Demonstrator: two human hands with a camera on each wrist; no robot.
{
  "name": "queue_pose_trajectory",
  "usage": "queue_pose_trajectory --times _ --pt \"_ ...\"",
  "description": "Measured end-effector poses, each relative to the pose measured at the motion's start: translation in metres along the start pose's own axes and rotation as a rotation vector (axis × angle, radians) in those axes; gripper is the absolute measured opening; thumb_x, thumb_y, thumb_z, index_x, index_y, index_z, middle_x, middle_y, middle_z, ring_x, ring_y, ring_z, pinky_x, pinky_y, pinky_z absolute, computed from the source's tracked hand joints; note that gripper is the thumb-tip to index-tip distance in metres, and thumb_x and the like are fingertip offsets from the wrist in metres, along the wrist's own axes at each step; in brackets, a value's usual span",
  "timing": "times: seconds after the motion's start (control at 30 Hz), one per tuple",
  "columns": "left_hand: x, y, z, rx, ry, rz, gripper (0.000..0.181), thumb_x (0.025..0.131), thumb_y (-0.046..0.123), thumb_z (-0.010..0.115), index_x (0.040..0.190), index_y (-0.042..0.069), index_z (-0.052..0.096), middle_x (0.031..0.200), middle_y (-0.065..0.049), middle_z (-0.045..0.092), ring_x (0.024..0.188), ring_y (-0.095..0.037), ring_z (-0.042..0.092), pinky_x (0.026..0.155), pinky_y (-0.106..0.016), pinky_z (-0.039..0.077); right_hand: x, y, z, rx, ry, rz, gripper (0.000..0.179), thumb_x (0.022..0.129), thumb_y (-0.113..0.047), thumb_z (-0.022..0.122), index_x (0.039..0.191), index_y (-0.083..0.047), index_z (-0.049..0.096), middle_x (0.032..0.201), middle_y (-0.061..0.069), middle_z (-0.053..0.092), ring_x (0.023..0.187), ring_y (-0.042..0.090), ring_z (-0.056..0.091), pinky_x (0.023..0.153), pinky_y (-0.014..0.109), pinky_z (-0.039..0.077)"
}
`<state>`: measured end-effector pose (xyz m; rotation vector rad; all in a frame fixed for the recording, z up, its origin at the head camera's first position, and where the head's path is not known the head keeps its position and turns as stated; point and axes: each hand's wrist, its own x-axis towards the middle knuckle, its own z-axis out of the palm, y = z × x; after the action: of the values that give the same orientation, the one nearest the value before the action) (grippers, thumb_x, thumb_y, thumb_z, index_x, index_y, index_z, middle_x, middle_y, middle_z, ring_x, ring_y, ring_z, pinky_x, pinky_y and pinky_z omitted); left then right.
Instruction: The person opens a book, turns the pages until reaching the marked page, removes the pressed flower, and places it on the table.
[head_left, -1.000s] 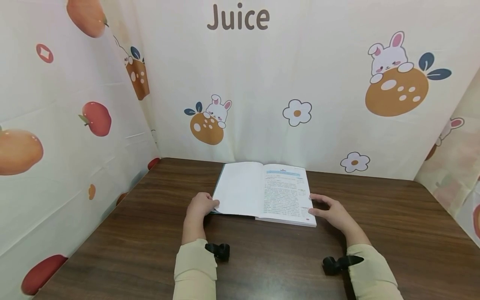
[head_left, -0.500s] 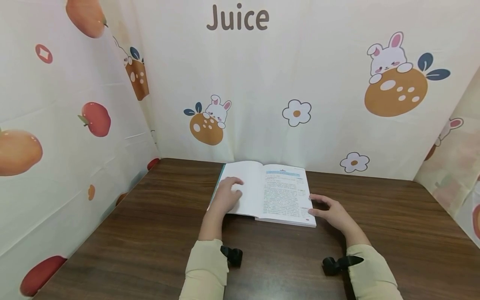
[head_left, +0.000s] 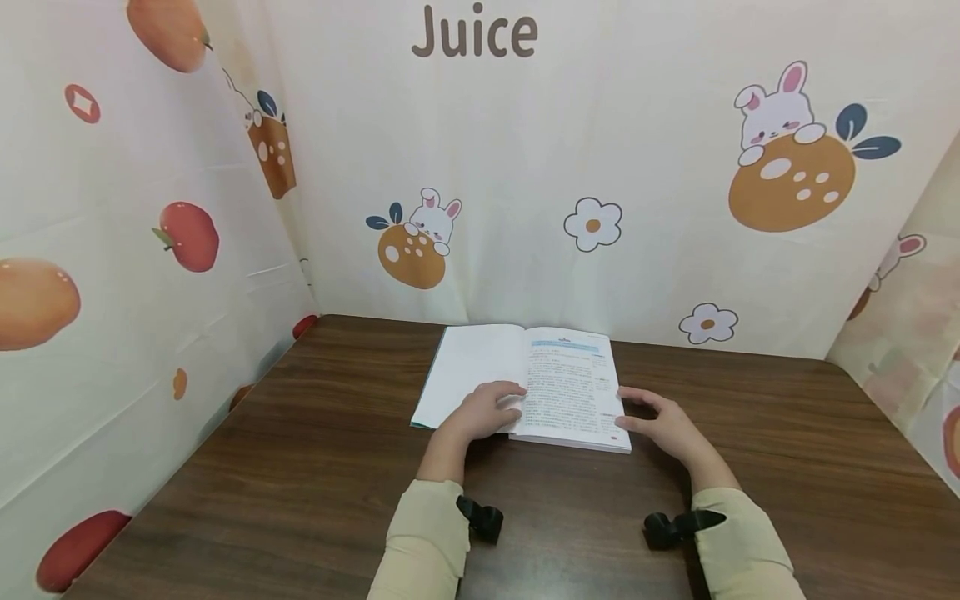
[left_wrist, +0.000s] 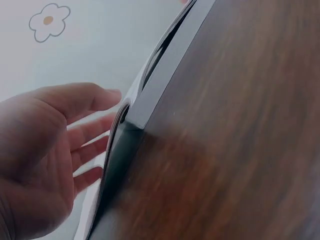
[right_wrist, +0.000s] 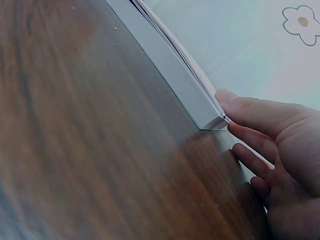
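Observation:
An open book (head_left: 570,383) lies on the table, its left page blank white and its right page printed with text under a blue band. My left hand (head_left: 483,410) is over the lower inner part of the left page, thumb and fingers extended toward the spine. In the left wrist view those fingers (left_wrist: 90,145) spread along the page, with the thumb tip near the spine. At the book's right edge is my right hand (head_left: 660,425). The right wrist view has its thumb (right_wrist: 250,107) at the page corner and the other fingers loosely bent beside the page block.
The dark wood table (head_left: 570,533) reaches back to a white curtain (head_left: 517,167) printed with fruit, rabbits and flowers. Another stretch of curtain (head_left: 112,317) runs along the left side. Each sleeve has a black wrist camera (head_left: 480,521) strapped on.
My left hand has moved from the left page's outer lower corner across the page toward the spine, uncovering that corner. My right hand has stayed at the right edge.

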<state>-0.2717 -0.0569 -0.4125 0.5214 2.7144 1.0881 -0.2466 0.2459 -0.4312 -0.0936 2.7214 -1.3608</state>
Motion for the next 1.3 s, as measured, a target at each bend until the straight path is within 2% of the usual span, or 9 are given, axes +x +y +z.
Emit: queue_pose_trajectory --times 0.17,0.33,0.43,0.57,0.73,1.07,1.2,1.3 --pt "0.0 0.001 0.003 0.073 -0.023 -0.031 0.035 0.088 0.027 0.061 0.122 0.02 0.061 0.139 -0.001 0.042 0.131 -0.027 0.031 0.104 -0.05 0.024 0.0 0.0 -0.001 0.009 -0.003 -0.004 0.067 0.079 -0.041 0.07 0.133 -0.008 0.048 0.14 0.023 0.036 0.129 0.042 0.026 0.098 0.065 0.018" --pt "0.001 0.005 0.008 0.176 -0.018 -0.011 0.039 0.087 0.037 0.061 0.124 0.025 0.06 0.137 -0.005 0.041 0.126 -0.029 0.034 0.099 -0.051 0.026 -0.001 0.005 -0.003 0.014 -0.014 -0.064 0.065 0.077 -0.037 0.073 0.131 -0.01 0.049 0.143 0.017 0.034 0.131 0.04 0.024 0.098 0.065 0.018" --pt "0.0 0.008 0.011 0.222 -0.02 -0.005 0.041 0.086 0.042 0.06 0.125 0.029 0.059 0.137 -0.005 0.04 0.124 -0.028 0.034 0.098 -0.051 0.026 -0.002 0.008 -0.006 0.021 -0.055 -0.109 0.067 0.075 -0.034 0.075 0.133 -0.013 0.049 0.148 0.012 0.029 0.134 0.04 0.018 0.098 0.065 0.015" --pt "0.0 0.011 0.014 0.24 -0.017 -0.017 0.039 0.085 0.045 0.06 0.122 0.032 0.061 0.137 -0.005 0.039 0.123 -0.028 0.033 0.096 -0.05 0.026 -0.005 0.01 -0.011 0.044 -0.142 -0.127 0.073 0.074 -0.031 0.077 0.137 -0.015 0.045 0.15 0.011 0.024 0.136 0.041 0.011 0.098 0.066 0.01" --pt "0.0 0.016 0.016 0.275 0.007 -0.043 0.036 0.086 0.046 0.059 0.118 0.032 0.064 0.134 -0.005 0.039 0.121 -0.026 0.034 0.094 -0.049 0.027 -0.005 0.01 -0.013 0.063 -0.192 -0.144 0.073 0.073 -0.027 0.077 0.137 -0.012 0.046 0.147 0.011 0.031 0.136 0.04 0.014 0.099 0.066 0.012" --pt "-0.003 0.027 0.019 0.314 0.061 -0.079 0.035 0.083 0.049 0.062 0.112 0.031 0.066 0.131 -0.006 0.041 0.119 -0.026 0.035 0.095 -0.049 0.027 -0.003 0.008 -0.01 0.041 -0.139 -0.142 0.064 0.076 -0.033 0.074 0.132 -0.011 0.052 0.145 0.012 0.035 0.135 0.04 0.019 0.099 0.064 0.015" --pt "-0.002 0.033 0.023 0.339 0.089 -0.1 0.043 0.079 0.058 0.062 0.11 0.028 0.067 0.128 -0.007 0.043 0.118 -0.027 0.035 0.095 -0.049 0.027 -0.003 0.007 -0.008 0.02 -0.101 -0.11 0.058 0.08 -0.037 0.07 0.13 -0.013 0.054 0.144 0.013 0.037 0.133 0.041 0.021 0.098 0.065 0.016" --pt "0.0 0.038 0.028 0.397 0.116 -0.082 0.052 0.075 0.065 0.061 0.108 0.026 0.067 0.126 -0.006 0.046 0.118 -0.026 0.036 0.094 -0.048 0.029 -0.003 0.005 -0.007 0.003 -0.076 -0.089 0.056 0.082 -0.042 0.067 0.129 -0.013 0.055 0.142 0.013 0.039 0.132 0.041 0.023 0.098 0.065 0.018"
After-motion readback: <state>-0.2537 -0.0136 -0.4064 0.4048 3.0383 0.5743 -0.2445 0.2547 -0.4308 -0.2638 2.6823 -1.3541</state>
